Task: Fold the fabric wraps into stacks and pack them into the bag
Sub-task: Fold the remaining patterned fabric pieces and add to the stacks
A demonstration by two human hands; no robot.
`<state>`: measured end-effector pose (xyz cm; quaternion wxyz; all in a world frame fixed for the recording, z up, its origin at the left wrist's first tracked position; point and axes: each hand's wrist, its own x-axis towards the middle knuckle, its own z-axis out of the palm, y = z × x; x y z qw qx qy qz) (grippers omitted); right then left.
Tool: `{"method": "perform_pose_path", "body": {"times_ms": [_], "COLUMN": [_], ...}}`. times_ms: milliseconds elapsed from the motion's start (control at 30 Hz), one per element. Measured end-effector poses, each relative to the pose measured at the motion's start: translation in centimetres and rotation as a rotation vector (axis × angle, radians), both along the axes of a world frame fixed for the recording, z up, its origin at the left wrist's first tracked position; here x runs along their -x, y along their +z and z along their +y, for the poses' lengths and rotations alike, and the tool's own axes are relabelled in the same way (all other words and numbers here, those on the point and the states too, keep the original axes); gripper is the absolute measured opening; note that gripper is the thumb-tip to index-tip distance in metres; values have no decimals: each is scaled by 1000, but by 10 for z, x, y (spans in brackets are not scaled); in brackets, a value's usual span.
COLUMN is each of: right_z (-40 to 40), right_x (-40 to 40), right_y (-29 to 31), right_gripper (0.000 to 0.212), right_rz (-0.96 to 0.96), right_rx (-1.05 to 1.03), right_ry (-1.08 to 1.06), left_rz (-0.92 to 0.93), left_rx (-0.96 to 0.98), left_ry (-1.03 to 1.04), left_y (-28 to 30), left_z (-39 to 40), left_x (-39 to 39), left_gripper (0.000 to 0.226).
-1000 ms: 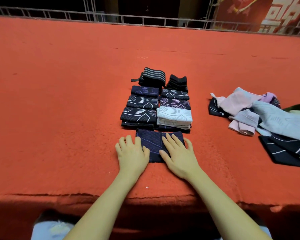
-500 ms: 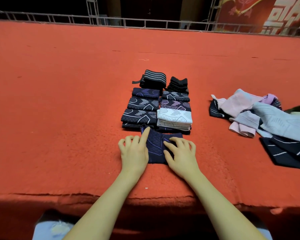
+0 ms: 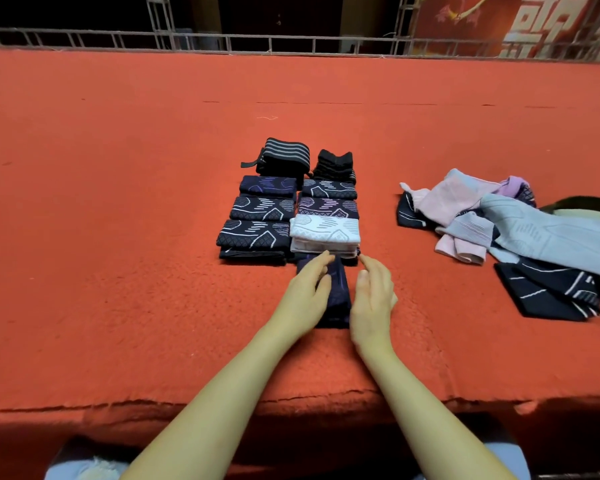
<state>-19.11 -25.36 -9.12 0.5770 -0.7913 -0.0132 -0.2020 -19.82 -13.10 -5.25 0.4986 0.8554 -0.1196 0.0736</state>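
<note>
A dark navy wrap point(image 3: 338, 292) lies folded narrow on the red table, between my two hands. My left hand point(image 3: 305, 292) rests on its left side, thumb laid over the fabric. My right hand point(image 3: 373, 296) stands edge-on against its right side, fingers straight. Just beyond it sit two rows of folded wraps point(image 3: 257, 233), mostly dark with pale line patterns, and a white stack point(image 3: 324, 233) touches the navy wrap's far end. A loose pile of unfolded wraps point(image 3: 520, 230), pink, pale blue and dark, lies to the right. A dark green bag edge point(image 3: 582, 204) shows at the far right.
The red felt table point(image 3: 118, 237) runs wide to the left and far side. Its front edge point(image 3: 222, 403) is close to my body. A metal railing point(image 3: 291, 43) lines the far edge.
The navy wrap went from a wide flat rectangle to a narrow fold. My hands moved from lying flat on top to pressing in from both sides, closer together.
</note>
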Motion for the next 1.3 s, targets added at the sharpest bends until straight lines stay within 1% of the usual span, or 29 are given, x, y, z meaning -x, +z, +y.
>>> {"method": "perform_pose_path", "body": {"times_ms": [33, 67, 100, 133, 200, 267, 333, 433, 500, 600, 667, 700, 867, 1000, 1133, 1300], "right_z": [1, 1, 1, 1, -1, 0, 4, 11, 12, 11, 12, 13, 17, 30, 48, 63], "right_x": [-2, -4, -6, -9, -12, -10, -2, 8, 8, 7, 6, 6, 7, 5, -3, -18], "right_y": [-2, -5, -8, -11, -15, -17, -13, -4, -4, -7, -8, -7, -2, 14, 33, 48], "right_gripper": [53, 51, 49, 47, 39, 35, 35, 39, 37, 35, 37, 37, 33, 29, 25, 22], "right_rz": [3, -1, -1, 8, 48, 77, 49, 26, 45, 148, 181, 161, -138, -275, -398, -517], "right_rx": [28, 73, 139, 216, 379, 494, 507, 527, 620, 738, 769, 761, 675, 606, 598, 639], "right_ry": [-16, -36, -56, -67, -63, -56, -108, -193, -216, -241, -243, -230, -192, -123, -62, -10], "left_rz": [-63, -114, -119, -104, 9, 86, 105, 88, 66, 57, 38, 14, -192, -340, -402, -381], "left_rx": [-41, -146, -261, -421, -711, -806, -820, -862, -853, -785, -733, -708, -554, -436, -353, -415], "left_ry": [-21, -16, -13, -1, -42, -113, -186, -236, -231, -212, -188, -170, -37, 25, 108, 187], "left_y": [-7, -12, -17, -19, -22, -21, -14, -14, -16, -20, -20, -20, -11, 0, 10, 8], "left_z": [4, 7, 11, 13, 17, 20, 24, 31, 34, 36, 38, 40, 53, 70, 92, 116], "left_x": [-4, -5, -7, -9, -12, -14, -16, -23, -26, -25, -24, -22, -20, -17, -12, -9], "left_gripper": [43, 44, 47, 52, 55, 55, 53, 54, 54, 52, 50, 49, 54, 63, 59, 61]}}
